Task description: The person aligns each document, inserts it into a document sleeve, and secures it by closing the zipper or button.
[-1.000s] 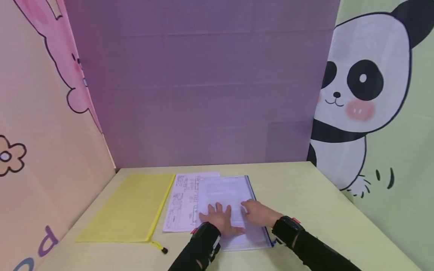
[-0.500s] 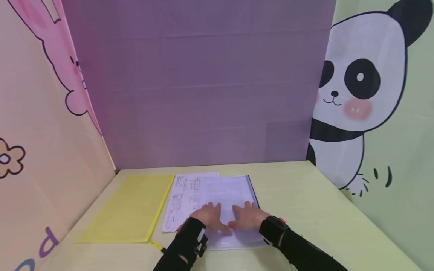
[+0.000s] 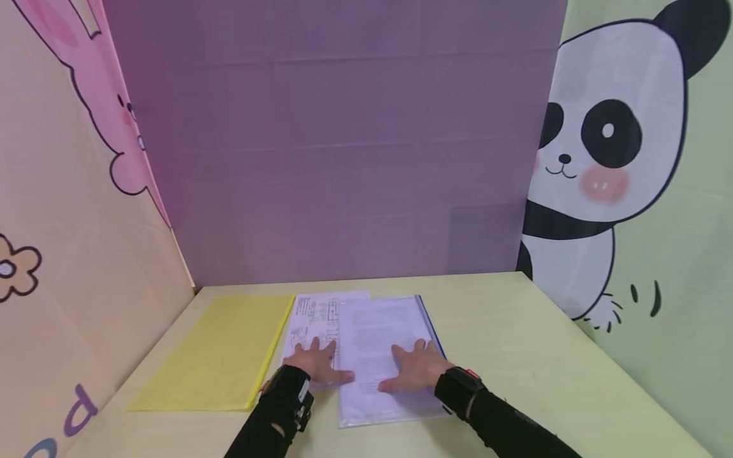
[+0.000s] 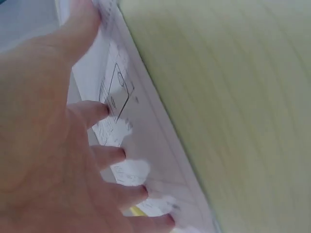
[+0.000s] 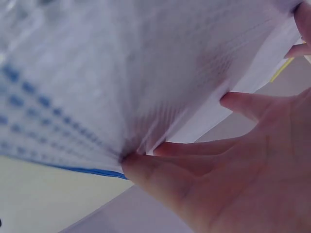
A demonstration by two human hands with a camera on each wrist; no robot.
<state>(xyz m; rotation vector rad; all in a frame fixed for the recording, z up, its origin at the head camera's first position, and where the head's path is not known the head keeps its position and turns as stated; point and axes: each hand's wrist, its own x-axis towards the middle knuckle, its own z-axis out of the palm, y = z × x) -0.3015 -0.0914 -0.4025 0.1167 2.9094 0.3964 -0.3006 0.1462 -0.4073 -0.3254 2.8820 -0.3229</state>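
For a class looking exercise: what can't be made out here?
Head view: text in the blue-edged folder, too small.
Head view: right part of the printed sheet, covered by that folder.
Right wrist view: blue marks, blurred.
Head view: left sleeve, past the bottom edge.

The clear folder (image 3: 375, 331) hides the right part of the drawing sheet (image 3: 314, 318), and the left hand (image 3: 319, 366) covers some of its near end; the folder's print is too small to read in the head view and blurred in the right wrist view; the right hand (image 3: 418, 367) and its sleeve hide the lower blue edge (image 3: 431, 321); the left thumb (image 4: 81, 34) runs out of its wrist view; the counter (image 3: 527, 362) and both sleeves are cut off below, the flower (image 3: 20, 267) at the left.
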